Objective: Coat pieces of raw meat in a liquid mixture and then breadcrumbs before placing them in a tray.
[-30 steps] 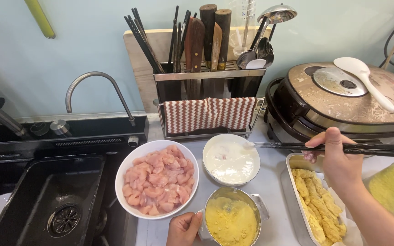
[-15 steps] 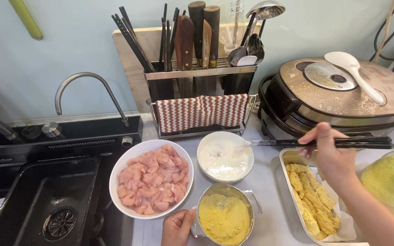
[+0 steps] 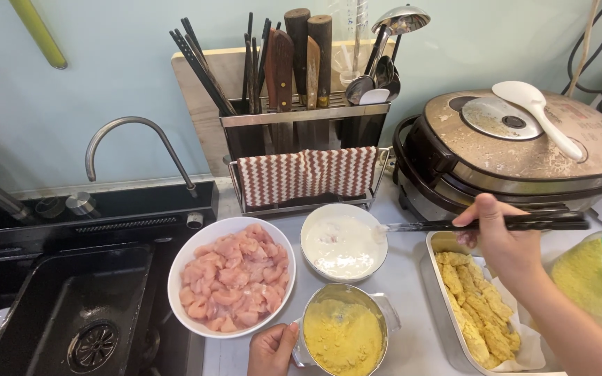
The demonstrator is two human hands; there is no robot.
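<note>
Bottom centre, left hand (image 3: 270, 348) grips the crumb pot (image 3: 343, 336) w/ fingers curled on its rim, while right hand (image 3: 499, 240), mid-right, pinches chopsticks (image 3: 485, 224) lying horizontal, tips pointing left at batter bowl (image 3: 343, 244) rim, meat plate (image 3: 231, 276) further left.

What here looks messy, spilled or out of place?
The brown electric cooker's lid is dusted with pale powder, and a white plastic rice paddle lies loose on it. Otherwise the white bowl of raw meat and the metal pot of yellow crumbs look tidy.
</note>
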